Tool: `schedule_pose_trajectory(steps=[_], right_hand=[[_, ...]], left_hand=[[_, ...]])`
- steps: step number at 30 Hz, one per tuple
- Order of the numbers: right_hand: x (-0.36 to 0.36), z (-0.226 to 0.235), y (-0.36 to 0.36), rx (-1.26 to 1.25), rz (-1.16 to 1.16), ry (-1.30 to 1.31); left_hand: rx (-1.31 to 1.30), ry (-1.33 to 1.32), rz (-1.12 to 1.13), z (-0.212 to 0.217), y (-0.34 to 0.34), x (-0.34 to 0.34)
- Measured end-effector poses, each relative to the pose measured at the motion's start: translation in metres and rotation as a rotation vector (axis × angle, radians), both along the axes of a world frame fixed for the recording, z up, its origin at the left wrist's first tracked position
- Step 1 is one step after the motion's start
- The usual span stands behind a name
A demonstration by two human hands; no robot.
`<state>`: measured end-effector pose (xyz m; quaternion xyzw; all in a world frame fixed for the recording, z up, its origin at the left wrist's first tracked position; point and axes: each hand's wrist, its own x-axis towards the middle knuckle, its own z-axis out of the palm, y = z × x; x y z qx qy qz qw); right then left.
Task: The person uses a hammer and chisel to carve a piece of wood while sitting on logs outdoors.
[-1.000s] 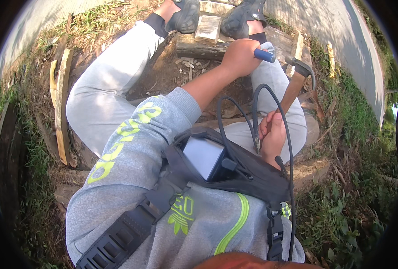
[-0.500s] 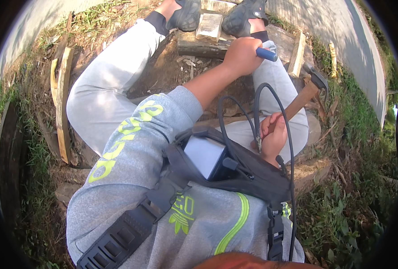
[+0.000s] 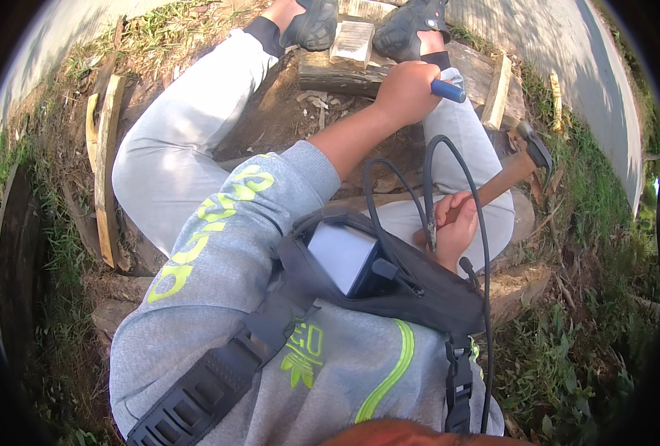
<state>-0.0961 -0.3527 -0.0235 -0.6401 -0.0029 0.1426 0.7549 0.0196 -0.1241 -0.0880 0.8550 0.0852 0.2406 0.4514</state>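
Note:
My left hand (image 3: 406, 92) is closed around a blue-handled tool (image 3: 447, 91), held over a wooden log (image 3: 335, 74) in front of my shoes. A pale wooden block (image 3: 353, 40) lies between the shoes on that log. My right hand (image 3: 453, 225) rests near my right thigh and grips the wooden handle of a hammer (image 3: 514, 169). The hammer's metal head (image 3: 538, 146) points out to the right, away from the log. The tip of the blue-handled tool is hidden behind my hand.
I sit on bare soil with wood chips (image 3: 314, 100) between my legs. Rough planks (image 3: 105, 163) lie at the left, another plank (image 3: 498, 89) at the right by a paved path (image 3: 568, 52). A chest pouch (image 3: 389, 286) with black cables (image 3: 426, 186) hangs in front.
The hammer has swung away from the log, its head moving right and down, and my right hand has drawn back toward my lap. My left hand has stayed on the blue-handled tool.

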Motion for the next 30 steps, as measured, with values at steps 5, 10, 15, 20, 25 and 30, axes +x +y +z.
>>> schedule_pose_trajectory(steps=[5,10,15,20,25,30], right_hand=[[0.005,0.011,-0.006,-0.020,0.078,0.024],[0.005,0.019,0.001,-0.183,0.138,0.214],[0.007,0.019,0.000,-0.352,0.307,0.093],[0.004,0.007,0.002,-0.107,0.191,0.050],[0.009,0.004,0.000,-0.032,0.080,0.048],[0.018,0.016,-0.004,-0.141,0.149,0.210]], left_hand=[[-0.008,0.018,0.011,0.001,0.001,-0.005],[0.023,-0.019,0.014,-0.005,0.000,-0.001],[0.051,-0.009,0.016,-0.004,0.000,-0.002],[0.039,0.029,0.005,-0.007,0.000,0.002],[0.032,0.059,0.005,-0.001,-0.002,0.001],[0.047,0.028,0.020,-0.001,0.000,0.002]])
